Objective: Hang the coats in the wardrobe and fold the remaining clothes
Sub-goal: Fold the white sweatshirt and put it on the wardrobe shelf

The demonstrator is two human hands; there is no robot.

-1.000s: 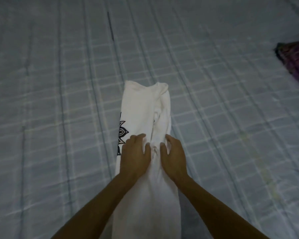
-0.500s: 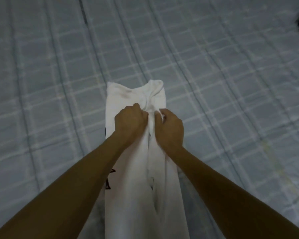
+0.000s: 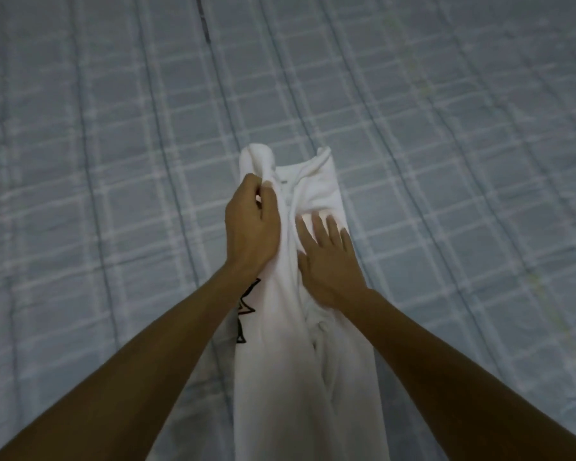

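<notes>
Head view. Bed (image 3: 113,161): grey-blue plaid cover, fills frame. White garment (image 3: 300,377): folded to a long narrow strip, lying on bed at centre, running away from the person; black print (image 3: 245,307) on its left edge. Left hand (image 3: 251,224): fist closed on garment's far left corner, cloth bunched. Right hand (image 3: 326,257): flat, fingers spread, pressing garment's right half.

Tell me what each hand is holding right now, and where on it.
The left hand pinches the white garment by its far left top corner. The right hand holds nothing, pressing flat on it.
</notes>
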